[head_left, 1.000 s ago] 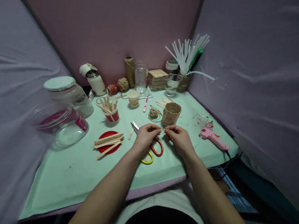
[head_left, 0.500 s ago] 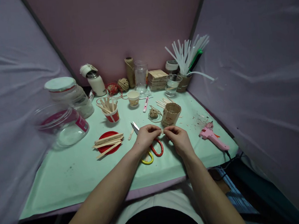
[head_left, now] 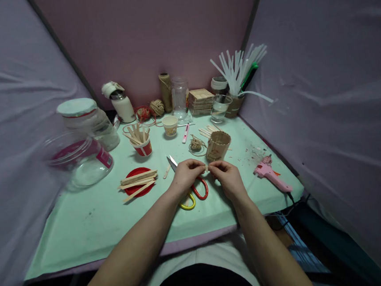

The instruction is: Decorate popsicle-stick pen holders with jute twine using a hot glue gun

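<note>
My left hand (head_left: 187,175) and my right hand (head_left: 226,175) meet over the table, fingertips pinched on a small pale piece (head_left: 207,168), which looks like a short bit of wooden stick. Most of it is hidden by the fingers. Under my left hand lie scissors (head_left: 200,190) with one red and one yellow handle loop, blades pointing away. A wood-clad cup (head_left: 218,147) with a scalloped rim stands just beyond my right hand. Beside it is a small bundle of twine (head_left: 196,145). One craft stick (head_left: 166,171) lies left of the scissor blades.
A red lid (head_left: 143,190) bears several wooden sticks; a red-and-white cup (head_left: 143,149) holds more. At right rests a pink glue gun (head_left: 269,175), its cord over the table edge. Clear plastic jars (head_left: 92,169) stand at left. White glue sticks (head_left: 236,72) rise from a holder at back right.
</note>
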Demonstrator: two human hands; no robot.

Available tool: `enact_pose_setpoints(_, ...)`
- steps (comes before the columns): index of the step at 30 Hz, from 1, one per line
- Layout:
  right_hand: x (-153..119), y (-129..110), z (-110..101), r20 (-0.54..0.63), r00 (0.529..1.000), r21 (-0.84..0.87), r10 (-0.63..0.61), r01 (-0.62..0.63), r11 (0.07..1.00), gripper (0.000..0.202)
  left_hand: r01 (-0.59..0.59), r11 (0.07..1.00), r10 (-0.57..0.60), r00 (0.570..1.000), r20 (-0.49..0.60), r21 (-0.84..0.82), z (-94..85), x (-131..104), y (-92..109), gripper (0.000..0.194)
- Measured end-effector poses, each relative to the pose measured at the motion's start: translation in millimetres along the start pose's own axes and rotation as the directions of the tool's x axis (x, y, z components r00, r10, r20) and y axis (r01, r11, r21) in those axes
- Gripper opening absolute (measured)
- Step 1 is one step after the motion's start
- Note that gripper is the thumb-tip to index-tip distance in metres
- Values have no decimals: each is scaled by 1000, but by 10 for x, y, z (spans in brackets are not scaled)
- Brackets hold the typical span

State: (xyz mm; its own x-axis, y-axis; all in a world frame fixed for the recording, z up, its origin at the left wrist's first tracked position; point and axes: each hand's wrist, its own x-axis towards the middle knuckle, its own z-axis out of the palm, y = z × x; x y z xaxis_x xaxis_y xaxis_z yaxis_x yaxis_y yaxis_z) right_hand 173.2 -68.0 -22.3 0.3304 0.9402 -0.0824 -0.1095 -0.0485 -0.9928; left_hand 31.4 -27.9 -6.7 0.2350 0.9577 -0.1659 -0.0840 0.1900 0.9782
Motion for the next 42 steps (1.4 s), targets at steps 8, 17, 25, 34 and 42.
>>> enact_pose_setpoints(8,7,22,-5,0,1000,-12,-13,13,1000,22,13,1000,-13,1000,-11,-2,8,-5,-4,11)
enact_pose_setpoints(17,3,35,4,-6,999,-25,-40,39,999,20,29,999,-29,999,-17,16,17,0,-1,10)
enact_pose_setpoints(25,0,36,-3,-26,998,-18,-48,48,999,20,7,998,-8,1000,16,57,3,0,-17,16)
enact_pose_setpoints(34,-11,22,-4,-25,999,-4,-41,41,999,22,-55,974,41,997,68,221,-31,6,-1,16)
enact_pose_setpoints(42,6,15,-43,16,1000,-43,-26,27,999,26,-69,969,53,996,73,236,-32,1,10,18)
